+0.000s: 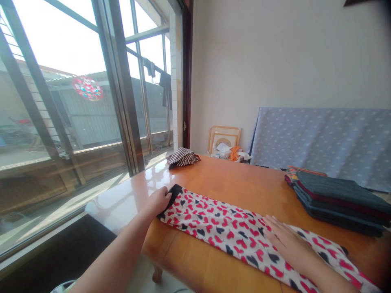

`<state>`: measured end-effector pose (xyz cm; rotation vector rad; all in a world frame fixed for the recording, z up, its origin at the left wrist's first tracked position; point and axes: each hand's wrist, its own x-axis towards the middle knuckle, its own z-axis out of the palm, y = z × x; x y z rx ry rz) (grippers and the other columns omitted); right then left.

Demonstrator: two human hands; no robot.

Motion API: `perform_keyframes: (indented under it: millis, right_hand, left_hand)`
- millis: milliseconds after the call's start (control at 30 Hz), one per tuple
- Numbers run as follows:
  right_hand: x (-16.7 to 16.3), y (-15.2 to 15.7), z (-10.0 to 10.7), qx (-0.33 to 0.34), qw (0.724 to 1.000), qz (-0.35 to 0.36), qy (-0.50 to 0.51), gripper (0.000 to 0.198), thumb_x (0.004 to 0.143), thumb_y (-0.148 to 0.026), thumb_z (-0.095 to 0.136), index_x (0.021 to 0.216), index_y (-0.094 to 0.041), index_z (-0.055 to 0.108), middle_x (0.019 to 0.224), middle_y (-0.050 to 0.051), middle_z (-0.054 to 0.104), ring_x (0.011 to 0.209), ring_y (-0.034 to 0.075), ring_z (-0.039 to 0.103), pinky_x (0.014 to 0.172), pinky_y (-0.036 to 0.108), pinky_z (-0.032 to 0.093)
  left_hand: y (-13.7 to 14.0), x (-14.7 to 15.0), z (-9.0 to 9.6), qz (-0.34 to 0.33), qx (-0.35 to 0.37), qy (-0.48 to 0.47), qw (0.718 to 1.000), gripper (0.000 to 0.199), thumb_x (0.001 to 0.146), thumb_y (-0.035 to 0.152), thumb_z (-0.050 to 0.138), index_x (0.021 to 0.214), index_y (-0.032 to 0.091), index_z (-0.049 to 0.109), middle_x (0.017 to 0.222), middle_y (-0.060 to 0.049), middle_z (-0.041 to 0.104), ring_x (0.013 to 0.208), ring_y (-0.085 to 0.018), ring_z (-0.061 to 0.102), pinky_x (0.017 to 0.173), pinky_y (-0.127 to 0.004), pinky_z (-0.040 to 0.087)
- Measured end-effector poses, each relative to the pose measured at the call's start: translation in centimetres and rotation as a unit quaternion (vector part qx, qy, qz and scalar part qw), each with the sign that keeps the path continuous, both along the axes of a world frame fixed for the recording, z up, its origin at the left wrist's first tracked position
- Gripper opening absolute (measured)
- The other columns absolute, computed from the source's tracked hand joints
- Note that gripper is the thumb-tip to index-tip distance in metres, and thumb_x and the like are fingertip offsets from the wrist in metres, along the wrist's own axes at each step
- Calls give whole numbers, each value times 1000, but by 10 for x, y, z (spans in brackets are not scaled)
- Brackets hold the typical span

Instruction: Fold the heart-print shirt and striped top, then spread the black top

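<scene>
A pair of heart-print pants [222,226], white with red and black hearts and a black band at one end, lies as a long folded strip across the wooden table. At its left end, my left hand [160,200] pinches the black band near the table's edge. My right hand [284,240] rests flat on the cloth farther right, fingers stretched out and pressed to its surface. The right end of the pants runs out toward the lower right corner, partly behind my right forearm.
A stack of folded dark clothes [339,201] sits at the table's right. A striped cloth bundle [183,157] lies at the far left corner. Beyond the table [244,183] are wooden frames [224,132] and a dotted blue-grey cover [320,142]. Glass windows line the left.
</scene>
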<state>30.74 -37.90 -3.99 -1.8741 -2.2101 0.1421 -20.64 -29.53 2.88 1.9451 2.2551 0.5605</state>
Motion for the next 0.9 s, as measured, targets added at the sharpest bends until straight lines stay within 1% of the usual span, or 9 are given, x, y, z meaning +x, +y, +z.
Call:
perform_keyframes:
  millis: [100, 167, 300, 367, 433, 533, 667, 767, 900]
  right_hand:
    - [0, 1, 2, -5, 1000, 5, -13, 71, 98, -65, 28, 152, -24, 46, 160, 5, 38, 150, 28, 33, 125, 49, 28]
    - [1, 1, 3, 0, 1000, 6, -23, 70, 98, -64, 29, 153, -24, 44, 160, 5, 37, 151, 29, 31, 125, 53, 23]
    - [3, -2, 9, 0, 999, -2, -38, 71, 96, -68, 31, 151, -26, 47, 159, 7, 40, 151, 32, 30, 123, 62, 18]
    - [3, -4, 13, -4, 999, -11, -38, 71, 95, -70, 33, 149, -28, 50, 158, 7, 42, 150, 34, 32, 122, 64, 19]
    - [4, -6, 18, -7, 999, -22, -32, 68, 95, -69, 35, 148, -29, 51, 156, 8, 45, 149, 35, 33, 120, 66, 20]
    - [12, -8, 24, -14, 999, -34, -17, 62, 97, -61, 35, 147, -30, 52, 153, 8, 50, 146, 35, 39, 120, 65, 23]
    - [34, -5, 26, 4, 997, -78, -12, 55, 98, -43, 34, 147, -26, 53, 150, 8, 54, 143, 31, 45, 121, 56, 27]
    - [52, -3, 24, 20, 993, -117, -21, 55, 95, -32, 37, 146, -24, 53, 147, 9, 57, 139, 29, 49, 119, 51, 29]
    - [69, -6, 22, 23, 987, -155, -40, 52, 93, -30, 40, 142, -20, 57, 142, 12, 61, 130, 29, 56, 113, 46, 35]
  left_hand:
    - [-5, 1, 2, 22, 50, 36, 998, 37, 95, 51, 37, 98, 24, 62, 103, -12, 73, 93, -30, 67, 74, -36, 44]
    - [-6, -1, 2, 37, 43, 60, 997, 38, 96, 52, 35, 100, 25, 61, 105, -13, 73, 94, -33, 67, 74, -38, 45]
    - [-3, -3, 3, 53, -31, 70, 996, 28, 91, 43, 45, 98, 22, 63, 108, -17, 73, 99, -36, 67, 76, -40, 47]
    - [2, -1, 7, 58, -25, 79, 995, 26, 88, 39, 49, 100, 21, 64, 112, -18, 72, 102, -37, 67, 79, -42, 47]
    - [7, 5, 13, 58, 13, 95, 994, 29, 89, 36, 46, 105, 20, 65, 116, -19, 71, 105, -37, 65, 83, -44, 47]
    - [17, 16, 22, 6, 62, 112, 992, 38, 93, 32, 39, 119, 20, 65, 123, -16, 68, 109, -34, 62, 89, -43, 46]
    - [30, 30, 24, -119, 47, 119, 985, 46, 91, 24, 41, 131, 30, 64, 133, -6, 66, 119, -28, 58, 96, -38, 43]
    - [36, 34, 20, -157, 16, 128, 979, 45, 90, 24, 41, 125, 34, 68, 128, -2, 70, 123, -28, 55, 98, -41, 40]
    - [40, 30, 16, -176, 36, 166, 970, 35, 89, 34, 44, 107, 34, 74, 115, -6, 72, 113, -31, 57, 94, -46, 37]
